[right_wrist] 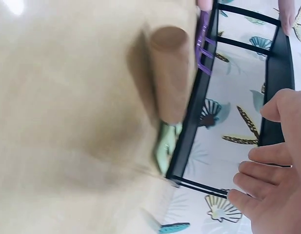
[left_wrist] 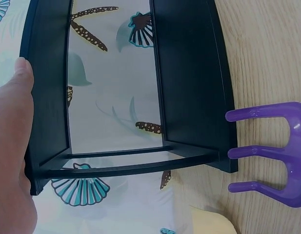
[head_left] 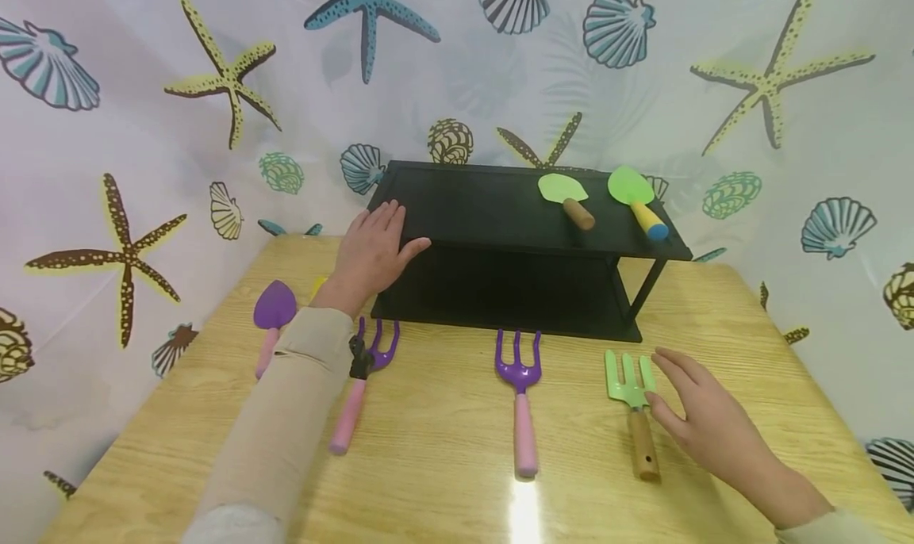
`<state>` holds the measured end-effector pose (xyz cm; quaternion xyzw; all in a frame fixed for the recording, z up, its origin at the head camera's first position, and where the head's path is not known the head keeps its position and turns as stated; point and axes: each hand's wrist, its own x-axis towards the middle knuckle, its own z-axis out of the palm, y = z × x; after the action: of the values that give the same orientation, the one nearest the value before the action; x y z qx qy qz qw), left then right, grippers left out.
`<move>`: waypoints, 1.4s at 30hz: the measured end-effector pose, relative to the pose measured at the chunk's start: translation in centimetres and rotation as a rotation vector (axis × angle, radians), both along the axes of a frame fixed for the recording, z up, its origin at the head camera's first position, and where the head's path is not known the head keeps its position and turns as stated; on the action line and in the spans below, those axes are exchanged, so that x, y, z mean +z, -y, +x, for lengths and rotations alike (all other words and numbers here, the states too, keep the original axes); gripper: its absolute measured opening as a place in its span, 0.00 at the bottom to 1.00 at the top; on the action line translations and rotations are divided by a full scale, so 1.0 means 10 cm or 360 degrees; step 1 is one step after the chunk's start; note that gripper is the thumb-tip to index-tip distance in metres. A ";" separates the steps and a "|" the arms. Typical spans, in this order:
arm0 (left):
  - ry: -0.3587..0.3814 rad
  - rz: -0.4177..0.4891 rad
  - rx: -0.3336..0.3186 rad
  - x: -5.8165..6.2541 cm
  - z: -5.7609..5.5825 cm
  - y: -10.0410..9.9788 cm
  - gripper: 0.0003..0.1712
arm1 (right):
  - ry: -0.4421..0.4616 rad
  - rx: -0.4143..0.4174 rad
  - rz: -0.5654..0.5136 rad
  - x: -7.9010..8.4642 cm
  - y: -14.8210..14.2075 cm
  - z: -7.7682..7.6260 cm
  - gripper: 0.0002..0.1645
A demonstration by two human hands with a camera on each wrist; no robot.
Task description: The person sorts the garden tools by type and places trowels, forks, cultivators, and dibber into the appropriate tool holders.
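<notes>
1. Resting the left hand (head_left: 371,250) on the 9 o'clock end of the black, rectangular, two-tier rack (head_left: 464,207), with fingers laid nearly straight over the top board and thumb spread aside, not clamped.
2. Hovering the right hand (head_left: 714,425) at 4 o'clock in the head view, with relaxed fingers apart, holding nothing, just beside the light-green three-pronged fork (head_left: 631,395) with its brown cylindrical handle.
3. Finding the rack upright on the pale wood-grain tabletop (head_left: 443,433), mid-view and spreading toward 2 o'clock.
4. Judging the rack stiff, fairly light for its bulk, smooth and perhaps slippery; best gripped at both short ends, 9 and 3 o'clock, and kept level because of loose tools on top.
5. Judging the light-green fork light and rigid; best taken round the handle, toward 6 o'clock from the prongs.
6. Counting on the tabletop: one rack, one light-green fork, two purple three-pronged, pink-handled forks (head_left: 521,381) at 5 and 7 o'clock, one purple pointed, pink-handled trowel (head_left: 274,304) at 8, and one yellow piece (head_left: 317,285) near 9, mostly hidden.
7. Counting on the rack, past 2 o'clock: one pale-green, brown-handled scoop (head_left: 561,187) and one bright-green scoop (head_left: 630,185) with yellow, blue-ended handle.
</notes>
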<state>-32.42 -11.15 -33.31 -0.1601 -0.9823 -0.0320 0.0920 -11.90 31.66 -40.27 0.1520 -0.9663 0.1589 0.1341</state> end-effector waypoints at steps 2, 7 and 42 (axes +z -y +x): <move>-0.0008 -0.0002 -0.0001 0.00 0.00 -0.01 0.49 | 0.0065 -0.0023 -0.0008 -0.08 0.01 0.05 0.33; -0.0011 0.0012 -0.0001 -0.01 0.00 -0.02 0.49 | 0.0162 -0.0055 -0.0022 -0.22 0.07 0.15 0.33; -0.0017 0.0018 0.0007 -0.01 0.02 -0.02 0.49 | 0.0035 0.0143 0.0086 -0.67 0.13 0.31 0.39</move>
<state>-32.26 -10.99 -33.41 -0.1575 -0.9819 -0.0365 0.0982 -8.81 30.37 -46.95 0.1969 -0.9639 0.1402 0.1119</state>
